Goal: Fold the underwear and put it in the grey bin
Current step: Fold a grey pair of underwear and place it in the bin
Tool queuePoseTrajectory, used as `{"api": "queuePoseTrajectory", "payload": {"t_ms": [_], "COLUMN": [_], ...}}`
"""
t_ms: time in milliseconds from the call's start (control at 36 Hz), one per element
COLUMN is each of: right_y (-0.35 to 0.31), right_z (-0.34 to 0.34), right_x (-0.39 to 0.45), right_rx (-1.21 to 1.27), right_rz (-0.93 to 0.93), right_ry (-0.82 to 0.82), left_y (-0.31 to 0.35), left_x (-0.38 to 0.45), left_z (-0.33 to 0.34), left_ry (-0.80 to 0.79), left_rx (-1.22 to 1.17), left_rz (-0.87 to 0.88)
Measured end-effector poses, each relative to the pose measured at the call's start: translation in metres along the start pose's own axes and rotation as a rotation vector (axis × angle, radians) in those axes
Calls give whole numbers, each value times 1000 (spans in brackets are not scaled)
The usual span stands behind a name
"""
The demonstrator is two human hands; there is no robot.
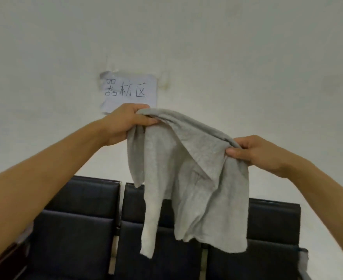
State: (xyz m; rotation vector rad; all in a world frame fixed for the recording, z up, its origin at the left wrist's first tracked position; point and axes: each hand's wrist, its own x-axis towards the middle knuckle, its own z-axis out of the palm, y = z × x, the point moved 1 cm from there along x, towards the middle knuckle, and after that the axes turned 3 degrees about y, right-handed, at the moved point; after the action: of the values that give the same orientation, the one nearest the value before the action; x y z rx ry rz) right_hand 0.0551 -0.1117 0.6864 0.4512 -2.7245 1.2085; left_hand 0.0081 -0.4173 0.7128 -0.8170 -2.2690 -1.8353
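Both hands are raised in front of a pale wall and hold one piece of grey underwear between them in the air. The left hand is clenched around the garment's upper left corner, fingers curled over a bunch of cloth. The right hand sits a little lower and grips the opposite upper edge, its thumb pressed on the front of the fabric. Between the two grips the top edge slopes down from left to right. The cloth hangs loose and creased, unfolded, with one narrow strip dangling lowest on the left and a wider panel falling on the right.

Behind the garment stands a row of three black padded seats, joined side by side against the wall; the underwear hangs in front of the middle one without touching it. One sheet of white paper is stuck on the wall just above the left hand, with three handwritten characters on it. A small grey edge shows at the far right beside the last seat; what it belongs to cannot be told.
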Motion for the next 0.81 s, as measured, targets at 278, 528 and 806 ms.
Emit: {"api": "queuePoseTrajectory", "payload": {"t_ms": [278,528,806], "right_y": [-100,-120,-90], "right_z": [72,145,176], "right_x": [75,137,145], "right_rx": [699,-280,194], "right_rz": [-70,-76,49], "right_ry": [72,293,-22], "left_y": [11,26,-12], "left_x": [35,59,75], "left_z": [-60,-98,-156], "left_ry": [120,-340,-37], "left_rx": [37,1172,1316], "left_rz": [63,-59,42]}}
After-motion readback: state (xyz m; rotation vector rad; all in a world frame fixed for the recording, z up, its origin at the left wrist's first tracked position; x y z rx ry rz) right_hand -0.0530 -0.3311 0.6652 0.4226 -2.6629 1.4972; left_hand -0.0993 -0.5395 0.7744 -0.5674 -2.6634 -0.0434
